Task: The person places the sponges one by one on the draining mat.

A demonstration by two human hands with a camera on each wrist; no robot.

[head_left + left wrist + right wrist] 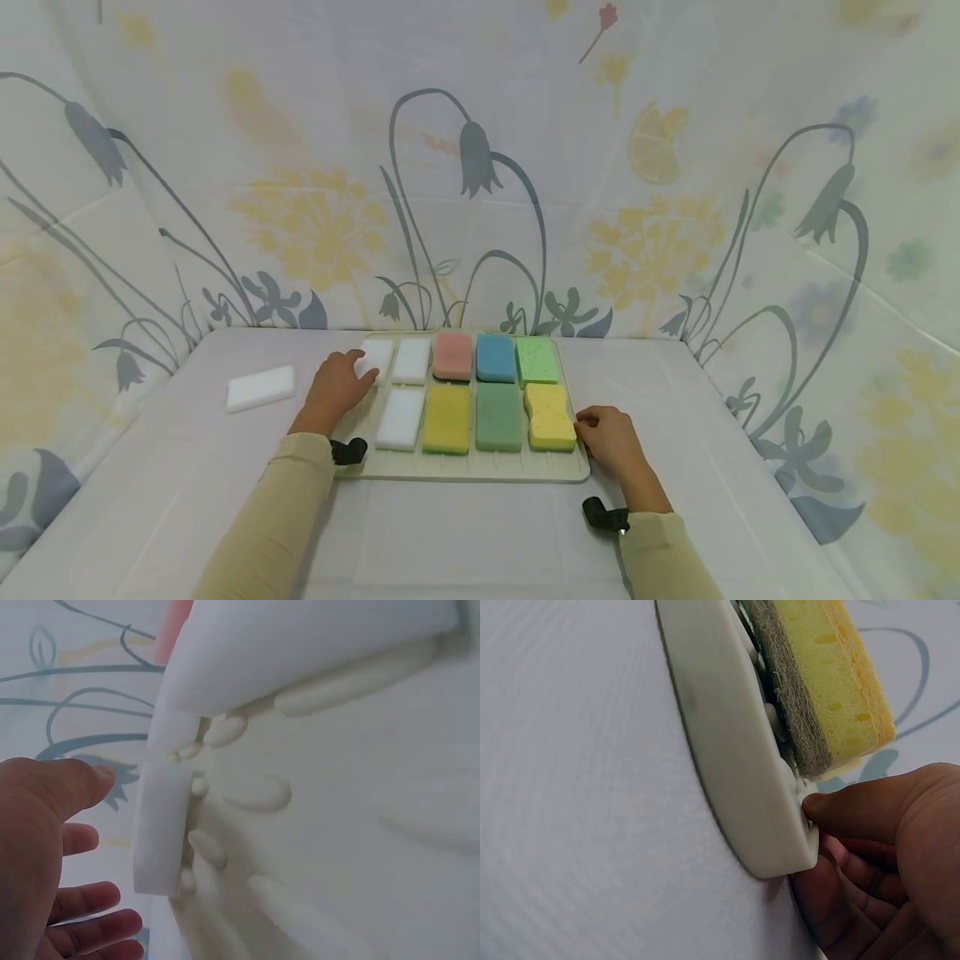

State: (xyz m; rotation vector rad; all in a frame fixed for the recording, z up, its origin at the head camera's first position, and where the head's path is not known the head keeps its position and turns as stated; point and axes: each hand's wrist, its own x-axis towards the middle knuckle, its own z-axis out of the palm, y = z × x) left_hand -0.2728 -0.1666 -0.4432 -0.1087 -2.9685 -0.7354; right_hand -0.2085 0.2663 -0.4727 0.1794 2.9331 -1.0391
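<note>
A cream ridged tray (480, 475) holds two rows of sponges: white, pink, blue and green at the back, white, yellow, dark green and yellow (550, 417) in front. My left hand (352, 377) lies over the tray's left part, its relaxed fingers touching the back-left white sponge (375, 357). In the left wrist view the thumb of that hand (52, 840) is at this sponge's edge (159, 825), beside another white sponge (285, 645). My right hand (600, 433) pinches the tray's right edge, thumb on the rim (735, 765) and fingers (847, 862) curled beneath, next to the yellow sponge (832, 667).
A loose white sponge (260, 387) lies on the white-covered table left of the tray. Flower-printed cloth walls close in the back and both sides. The tray's ribbed floor (360, 787) shows bare beside the white sponges.
</note>
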